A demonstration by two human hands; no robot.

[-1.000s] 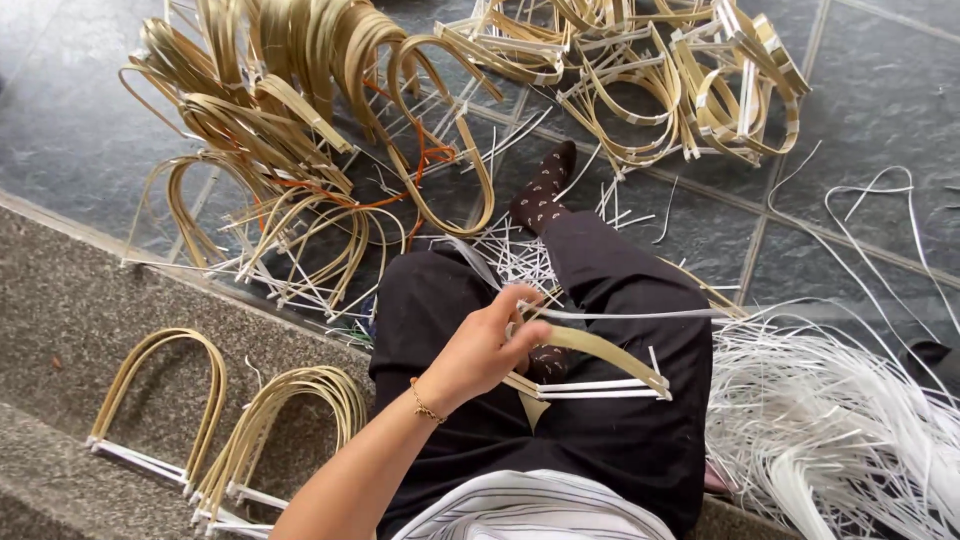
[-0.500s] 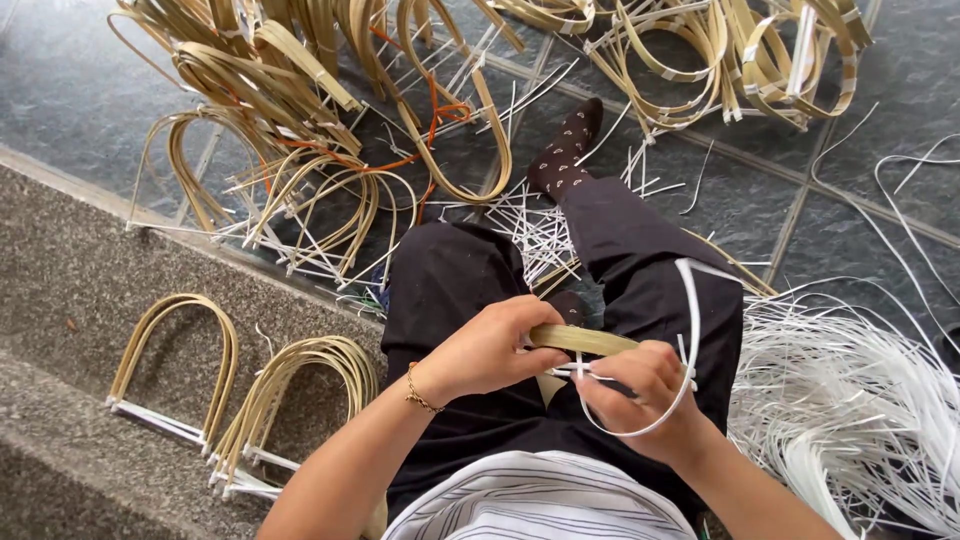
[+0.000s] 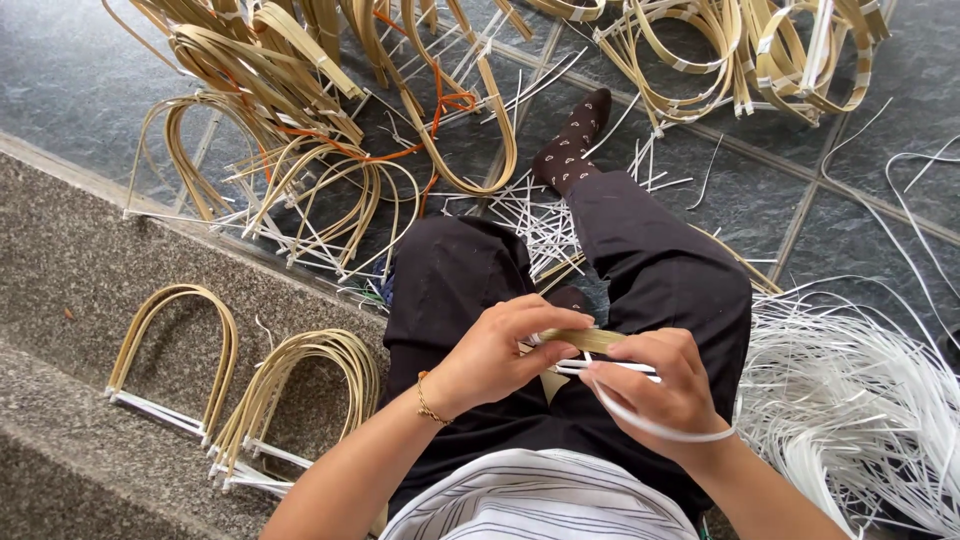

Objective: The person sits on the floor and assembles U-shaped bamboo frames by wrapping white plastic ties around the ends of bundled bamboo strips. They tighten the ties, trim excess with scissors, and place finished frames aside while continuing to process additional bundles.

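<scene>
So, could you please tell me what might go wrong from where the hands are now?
The white strip loops loosely under the right hand, so it might slip or snag on the lap. The bamboo piece is pinched only at its end by the left hand and could twist out. Thin strip edges might nick the fingers.

A flat tan bamboo strip (image 3: 583, 339) lies level, a thin white strap (image 3: 650, 425) looped beneath.

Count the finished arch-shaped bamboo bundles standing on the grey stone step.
2. One tan arch-shaped bamboo bundle sits at far left on the grey stone step; the second is just right of it, beside the person's leg. None looks hidden.
</scene>
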